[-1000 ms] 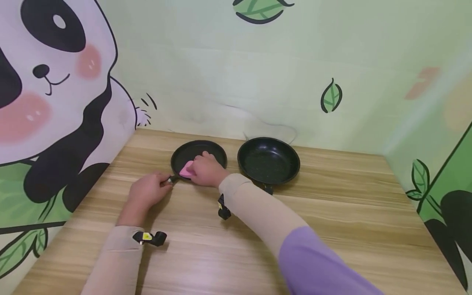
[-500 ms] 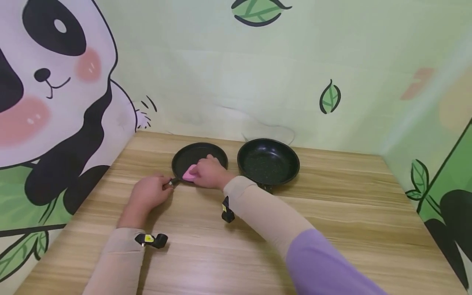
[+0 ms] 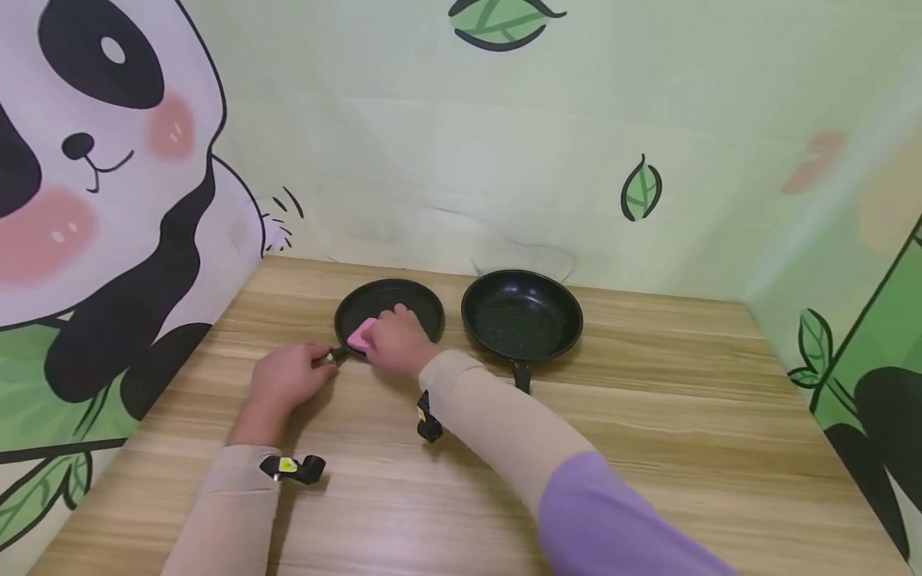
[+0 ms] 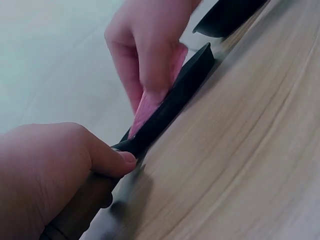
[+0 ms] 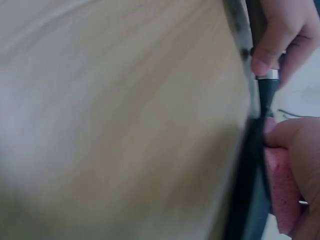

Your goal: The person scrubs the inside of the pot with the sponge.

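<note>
My left hand point(image 3: 290, 374) grips the handle point(image 4: 85, 200) of a small, shallow black frying pan point(image 3: 425, 308) that sits on the wooden table. Over that pan, my right hand point(image 3: 399, 340) holds a pink sponge point(image 3: 360, 334) against its inside, near the handle end. The left wrist view shows the sponge point(image 4: 147, 112) pinched under the fingers, just inside the pan's rim. In the right wrist view the sponge point(image 5: 282, 190) is partly covered by the hand. A second, deeper black frying pan point(image 3: 522, 316) stands to the right, untouched, its handle point(image 3: 522, 378) partly behind the right sleeve.
The wood-grain table point(image 3: 648, 400) extends to both sides and toward me. Behind it rises a pale green wall point(image 3: 403, 144) printed with leaves, with a panda point(image 3: 108, 200) drawn at the left. A thin cord-like line runs low along the wall behind the pans.
The right hand with the sponge shifts slightly right, then back left within the small pan. More of the deeper pan's handle shows now. The left hand keeps its grip in place.
</note>
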`<action>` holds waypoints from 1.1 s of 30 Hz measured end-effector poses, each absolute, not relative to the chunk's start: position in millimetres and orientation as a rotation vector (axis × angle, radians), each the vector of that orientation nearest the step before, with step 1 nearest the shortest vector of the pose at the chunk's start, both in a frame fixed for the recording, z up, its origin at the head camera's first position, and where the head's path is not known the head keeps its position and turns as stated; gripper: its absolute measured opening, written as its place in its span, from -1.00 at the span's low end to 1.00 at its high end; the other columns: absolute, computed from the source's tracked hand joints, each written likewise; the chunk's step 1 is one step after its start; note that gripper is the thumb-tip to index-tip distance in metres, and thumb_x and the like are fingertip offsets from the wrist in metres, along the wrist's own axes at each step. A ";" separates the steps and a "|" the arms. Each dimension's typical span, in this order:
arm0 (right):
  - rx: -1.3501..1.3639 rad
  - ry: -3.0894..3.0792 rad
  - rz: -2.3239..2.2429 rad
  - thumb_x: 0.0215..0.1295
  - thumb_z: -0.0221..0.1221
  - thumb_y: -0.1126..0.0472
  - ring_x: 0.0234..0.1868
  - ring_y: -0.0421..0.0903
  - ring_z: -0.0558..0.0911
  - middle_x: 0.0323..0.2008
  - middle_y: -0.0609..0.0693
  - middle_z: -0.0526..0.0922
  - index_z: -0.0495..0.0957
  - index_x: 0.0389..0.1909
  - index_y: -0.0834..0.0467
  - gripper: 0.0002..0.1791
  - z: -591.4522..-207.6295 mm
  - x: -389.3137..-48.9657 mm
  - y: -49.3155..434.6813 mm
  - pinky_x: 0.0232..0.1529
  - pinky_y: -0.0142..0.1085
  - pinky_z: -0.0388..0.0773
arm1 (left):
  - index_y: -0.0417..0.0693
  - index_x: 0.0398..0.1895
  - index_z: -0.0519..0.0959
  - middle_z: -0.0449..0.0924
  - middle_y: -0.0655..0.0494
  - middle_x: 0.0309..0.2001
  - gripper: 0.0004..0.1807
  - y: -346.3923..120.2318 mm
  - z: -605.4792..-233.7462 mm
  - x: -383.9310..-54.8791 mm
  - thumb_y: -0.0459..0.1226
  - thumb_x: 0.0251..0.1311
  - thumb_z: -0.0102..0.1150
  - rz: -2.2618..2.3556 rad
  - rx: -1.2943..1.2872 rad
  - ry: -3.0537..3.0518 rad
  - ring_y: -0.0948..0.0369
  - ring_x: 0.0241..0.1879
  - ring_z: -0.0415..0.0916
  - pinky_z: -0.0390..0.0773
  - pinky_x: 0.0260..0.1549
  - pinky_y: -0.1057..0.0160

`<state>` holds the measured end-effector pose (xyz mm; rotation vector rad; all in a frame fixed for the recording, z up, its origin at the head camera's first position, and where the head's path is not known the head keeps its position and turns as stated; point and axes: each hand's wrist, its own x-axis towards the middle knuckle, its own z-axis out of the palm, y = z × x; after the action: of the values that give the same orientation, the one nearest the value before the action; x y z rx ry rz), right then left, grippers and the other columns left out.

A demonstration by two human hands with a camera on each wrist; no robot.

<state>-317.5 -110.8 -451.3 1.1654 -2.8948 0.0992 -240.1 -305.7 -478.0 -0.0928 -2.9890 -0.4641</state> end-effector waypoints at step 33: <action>1.250 -2.866 -0.424 0.28 0.16 0.11 -0.03 -0.03 0.49 -0.22 -0.08 0.70 0.76 -0.34 -0.05 -0.82 -415.2 -346.7 -33.2 0.09 -0.20 0.39 | 0.12 -0.20 0.68 0.53 0.08 -0.42 -0.78 -310.0 -477.7 -240.5 -0.01 0.24 0.27 -0.539 -0.051 -3.029 0.07 -0.43 0.44 0.35 -0.55 0.10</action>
<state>-346.7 -33.2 -415.2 1.2498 -2.8657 -0.4240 -240.5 -310.0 -477.7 -0.0511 -3.0292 -0.5391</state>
